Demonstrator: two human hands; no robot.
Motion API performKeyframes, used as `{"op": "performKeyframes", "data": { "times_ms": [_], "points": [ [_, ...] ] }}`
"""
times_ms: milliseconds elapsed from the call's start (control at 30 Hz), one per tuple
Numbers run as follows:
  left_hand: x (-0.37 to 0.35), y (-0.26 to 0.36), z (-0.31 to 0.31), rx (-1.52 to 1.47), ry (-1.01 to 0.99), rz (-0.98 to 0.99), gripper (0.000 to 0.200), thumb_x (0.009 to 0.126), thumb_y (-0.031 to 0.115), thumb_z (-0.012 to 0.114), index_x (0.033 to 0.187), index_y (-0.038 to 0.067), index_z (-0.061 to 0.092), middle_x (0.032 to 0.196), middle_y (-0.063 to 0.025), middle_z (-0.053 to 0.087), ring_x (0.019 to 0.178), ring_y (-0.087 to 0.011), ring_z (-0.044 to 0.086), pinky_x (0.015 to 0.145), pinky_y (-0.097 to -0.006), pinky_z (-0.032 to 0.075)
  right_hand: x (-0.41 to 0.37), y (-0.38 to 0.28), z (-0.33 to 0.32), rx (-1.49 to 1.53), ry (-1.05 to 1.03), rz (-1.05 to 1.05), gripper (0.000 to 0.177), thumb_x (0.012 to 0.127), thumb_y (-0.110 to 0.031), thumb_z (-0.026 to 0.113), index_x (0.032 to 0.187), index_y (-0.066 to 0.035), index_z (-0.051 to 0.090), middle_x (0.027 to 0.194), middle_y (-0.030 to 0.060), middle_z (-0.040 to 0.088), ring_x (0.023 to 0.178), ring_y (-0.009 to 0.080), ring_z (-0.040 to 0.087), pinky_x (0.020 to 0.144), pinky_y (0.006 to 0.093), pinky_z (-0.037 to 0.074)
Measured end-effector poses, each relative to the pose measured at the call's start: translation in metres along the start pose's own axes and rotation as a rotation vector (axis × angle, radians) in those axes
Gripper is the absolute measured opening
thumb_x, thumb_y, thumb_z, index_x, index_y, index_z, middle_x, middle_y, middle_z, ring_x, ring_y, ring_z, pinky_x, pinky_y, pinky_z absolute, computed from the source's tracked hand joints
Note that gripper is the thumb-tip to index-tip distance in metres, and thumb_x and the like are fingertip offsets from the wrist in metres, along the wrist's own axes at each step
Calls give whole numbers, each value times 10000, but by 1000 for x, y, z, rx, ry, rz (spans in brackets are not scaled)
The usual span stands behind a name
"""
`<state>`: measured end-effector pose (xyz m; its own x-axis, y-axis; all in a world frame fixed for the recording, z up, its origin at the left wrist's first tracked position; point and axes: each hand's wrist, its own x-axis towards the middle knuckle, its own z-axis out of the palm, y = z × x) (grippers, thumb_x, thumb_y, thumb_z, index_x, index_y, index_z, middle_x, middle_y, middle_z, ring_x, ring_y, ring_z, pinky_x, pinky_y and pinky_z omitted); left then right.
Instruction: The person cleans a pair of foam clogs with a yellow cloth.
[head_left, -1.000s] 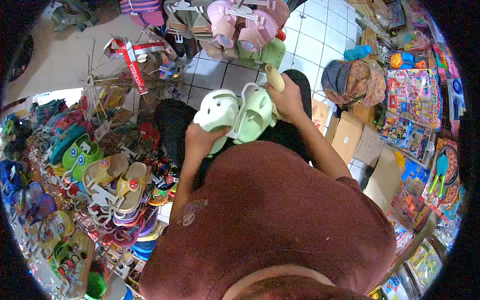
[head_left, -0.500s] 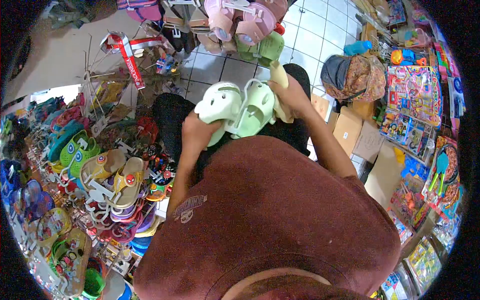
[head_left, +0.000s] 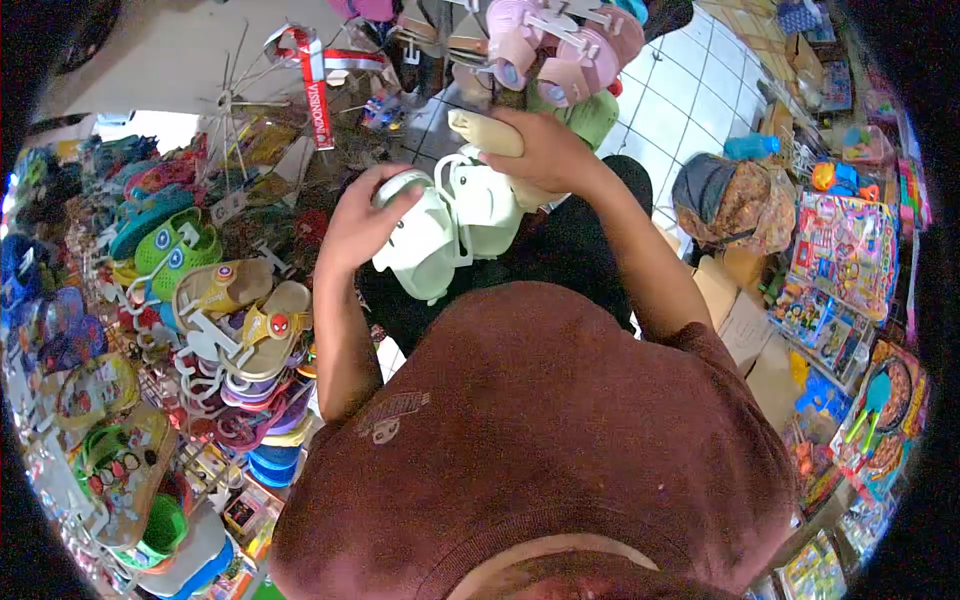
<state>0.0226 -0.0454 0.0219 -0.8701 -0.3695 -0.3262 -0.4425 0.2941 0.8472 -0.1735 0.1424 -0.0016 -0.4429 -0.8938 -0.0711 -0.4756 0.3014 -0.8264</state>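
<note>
A pair of pale green and white sandals [head_left: 425, 245] on a white hanger lies over my lap, the two side by side. My left hand [head_left: 365, 222] grips the outer edge of the left sandal, thumb on top. In my right hand [head_left: 550, 155] is a rolled cream-coloured cloth or wrapper [head_left: 485, 133], held above the right sandal [head_left: 485, 205]. Those fingers also lie close to that sandal; whether they touch it is hidden. Pink sandals [head_left: 590, 55] hang just beyond my hands, with a green pair [head_left: 590, 118] beneath them.
Racks of hanging sandals [head_left: 225, 300] crowd the left side. A wire rack with a red and white ribbon [head_left: 315, 95] stands at the upper left. On the right are a patterned backpack [head_left: 740, 200], cardboard boxes [head_left: 745, 325] and packaged toys [head_left: 845, 245].
The sandals have turned, showing different sides, and my left hand has shifted up along them. My right hand has moved up and left with the cream roll. The view has shifted slightly.
</note>
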Motion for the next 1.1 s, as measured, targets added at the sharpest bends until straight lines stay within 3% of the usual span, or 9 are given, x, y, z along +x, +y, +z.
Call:
{"op": "performKeyframes", "data": {
  "times_ms": [100,133,233,267,467,667,867,967,1100],
  "points": [
    [13,7,-4,98,14,189,364,857,194,673,1182,41,613,1116,-97,664,975,-178,627,788,-333,503,8,-5,4,-44,-11,-27,458,793,-384,690,1098,-55,594,940,183,669,878,363,650,780,414,496],
    [18,10,-3,190,6,242,318,846,221,683,1121,62,658,1048,-119,692,929,-226,667,750,-333,508,8,-5,6,-55,-10,-34,451,793,-383,690,1088,-56,594,934,183,669,872,364,651,778,417,496],
    [20,34,4,401,-82,123,287,853,262,677,1029,36,686,877,-143,703,798,-256,681,710,-328,505,7,-13,6,-55,3,-7,443,793,-382,692,1074,-54,594,931,182,668,865,364,652,770,418,497],
    [23,26,7,392,-23,246,269,868,285,660,967,36,688,741,-139,681,681,-283,662,654,-343,492,6,-12,7,-41,19,-8,443,793,-384,692,1075,-56,595,933,182,669,866,366,652,770,418,498],
    [18,16,10,258,132,217,233,907,279,614,893,53,669,712,-111,670,634,-279,644,596,-384,464,-4,-2,14,-75,130,58,458,790,-386,695,1090,-55,596,939,188,672,867,369,654,777,417,504],
    [11,27,8,440,55,211,275,919,320,595,917,59,679,717,-112,673,624,-295,638,590,-365,468,-6,-11,23,23,220,184,478,785,-378,703,1106,-38,600,952,204,670,876,358,659,792,418,503],
    [8,27,10,263,-42,236,279,899,325,625,943,59,699,705,-113,663,583,-240,612,589,-335,465,6,32,20,-103,419,333,505,766,-359,711,1089,17,611,948,218,667,899,350,656,795,412,503],
    [7,27,7,320,-4,170,237,919,256,626,954,32,696,768,-64,691,679,-125,603,671,-283,473,-1,53,-6,-15,462,357,498,768,-355,711,1090,11,613,977,222,667,901,348,656,799,403,503],
    [15,-6,1,168,64,200,228,940,226,601,976,16,681,782,-40,684,692,-111,602,662,-266,471,-23,44,-28,65,425,289,481,806,-301,713,1139,28,602,1008,157,678,887,240,660,802,349,511]
  ]
}}
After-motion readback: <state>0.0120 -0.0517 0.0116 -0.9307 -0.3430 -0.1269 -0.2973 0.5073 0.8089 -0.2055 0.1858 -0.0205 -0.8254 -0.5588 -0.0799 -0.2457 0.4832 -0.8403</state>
